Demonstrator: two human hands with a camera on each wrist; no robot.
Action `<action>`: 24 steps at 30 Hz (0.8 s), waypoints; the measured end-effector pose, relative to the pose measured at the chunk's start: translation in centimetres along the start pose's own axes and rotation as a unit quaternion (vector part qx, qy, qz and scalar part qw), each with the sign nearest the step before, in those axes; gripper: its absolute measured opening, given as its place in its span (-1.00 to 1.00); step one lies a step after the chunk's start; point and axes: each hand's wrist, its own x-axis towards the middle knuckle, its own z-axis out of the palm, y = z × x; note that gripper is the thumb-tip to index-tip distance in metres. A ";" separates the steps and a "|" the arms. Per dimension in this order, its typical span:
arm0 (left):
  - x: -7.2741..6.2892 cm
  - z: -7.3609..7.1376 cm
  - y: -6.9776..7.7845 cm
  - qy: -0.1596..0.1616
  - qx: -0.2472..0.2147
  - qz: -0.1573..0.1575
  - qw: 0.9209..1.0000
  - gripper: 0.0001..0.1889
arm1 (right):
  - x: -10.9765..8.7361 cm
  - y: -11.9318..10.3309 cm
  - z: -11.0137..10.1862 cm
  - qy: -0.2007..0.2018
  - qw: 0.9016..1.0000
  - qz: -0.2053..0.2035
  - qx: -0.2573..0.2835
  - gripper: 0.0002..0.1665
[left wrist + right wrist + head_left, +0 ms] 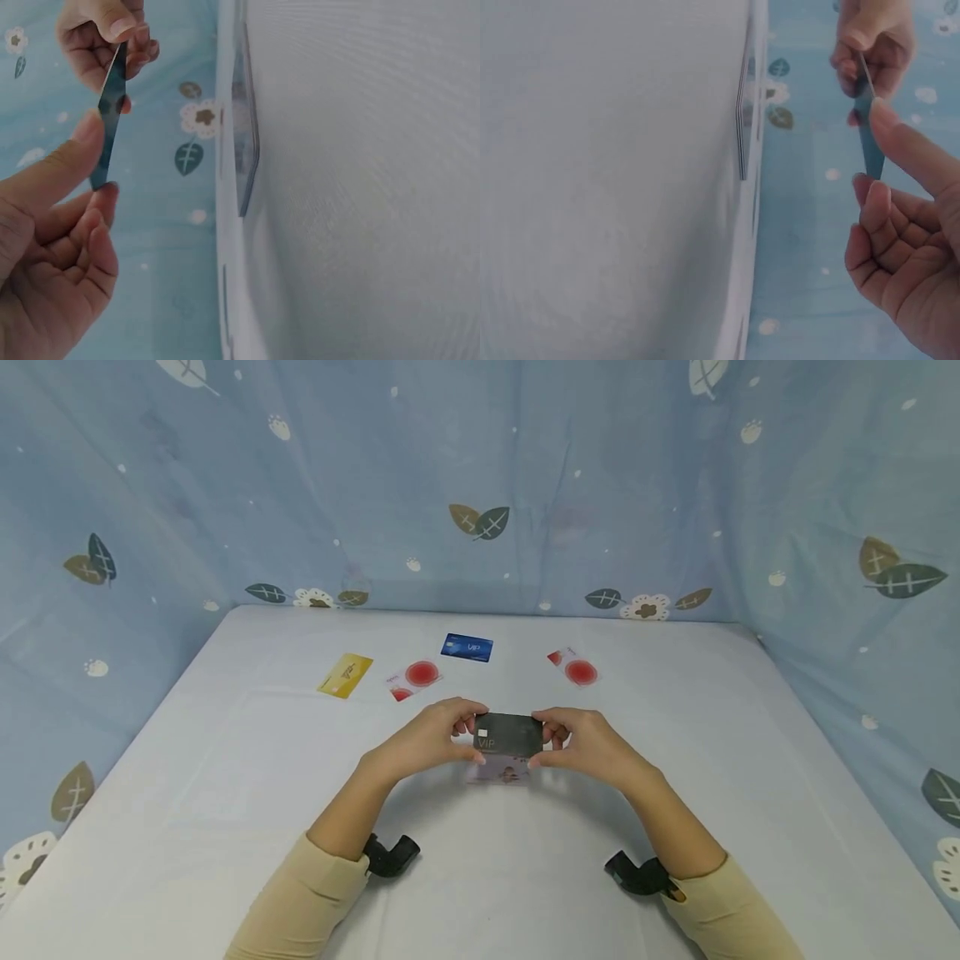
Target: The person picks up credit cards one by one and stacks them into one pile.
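Observation:
Both hands hold a black VIP card [513,735] by its two short ends, raised above the table. My left hand [431,739] pinches the left end between thumb and fingers, and my right hand [592,743] pinches the right end the same way. In the left wrist view the card [111,112] appears nearly edge-on between the hands. Under it on the table lies a small stack of cards [498,771], the top one pale purple with a small picture, partly hidden by the black card. The right wrist view shows the stack's layered edge [740,120].
Farther back on the white table [225,760] lie a gold card [346,676], a blue VIP card [467,647] and two white cards with red circles, one left [415,679] and one right [574,667]. A blue patterned curtain [570,468] hangs behind.

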 end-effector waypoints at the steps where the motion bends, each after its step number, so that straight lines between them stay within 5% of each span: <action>1: 0.0 0.0 -0.1 -0.006 0.004 0.002 1.000 -0.35 | 0.0 0.0 0.0 -0.001 1.000 -0.003 0.001 -0.25; 24: 0.1 0.5 -1.2 -0.061 0.053 -0.013 0.997 -0.34 | 0.4 1.1 1.6 -0.052 0.999 0.004 -0.002 -0.33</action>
